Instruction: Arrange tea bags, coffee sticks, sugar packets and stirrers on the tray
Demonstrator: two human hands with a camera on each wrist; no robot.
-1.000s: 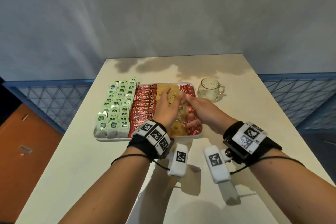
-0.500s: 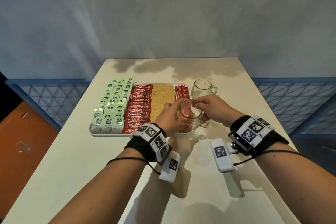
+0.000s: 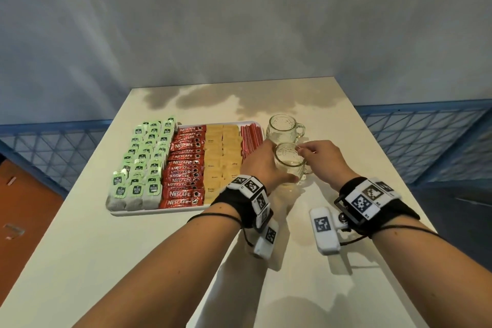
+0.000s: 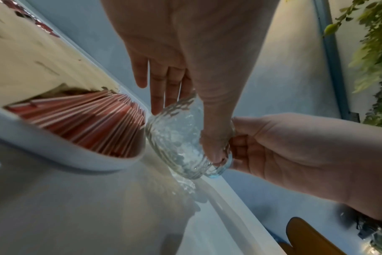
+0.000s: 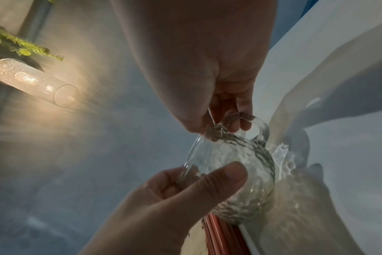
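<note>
Pale worktop (image 3: 80,261), narrowing toward a grey wall; blue mesh railing past both side edges. The near half, from the tray to the viewer, lies bare apart from the forearms and their shadows. A bare strip also runs behind the tray to the far edge.

White tray (image 3: 149,212) sits left of centre, its long sides parallel to the worktop's side edges, with a margin of worktop showing on its left. It holds four bands side by side: green-tagged tea bags (image 3: 143,165) at the left, spilling just past the far left corner of the rim; red coffee sticks (image 3: 183,168); tan sugar packets (image 3: 222,152); red-and-white stirrers (image 3: 250,138) packed against the right rim.

Just off the tray's far right corner stands a clear glass mug (image 3: 283,129), handle pointing right. A second glass mug (image 3: 288,162) stands just in front of it, close beside the tray's right rim; in the left wrist view its base looks down on the worktop, though the contact is blurred.

Left hand (image 3: 262,165) wraps this nearer mug's body, thumb on the near side and fingers round the far side. Right hand (image 3: 322,157) pinches its handle (image 5: 256,126) with curled fingers. To the right of the mugs, open worktop runs to the right edge.
</note>
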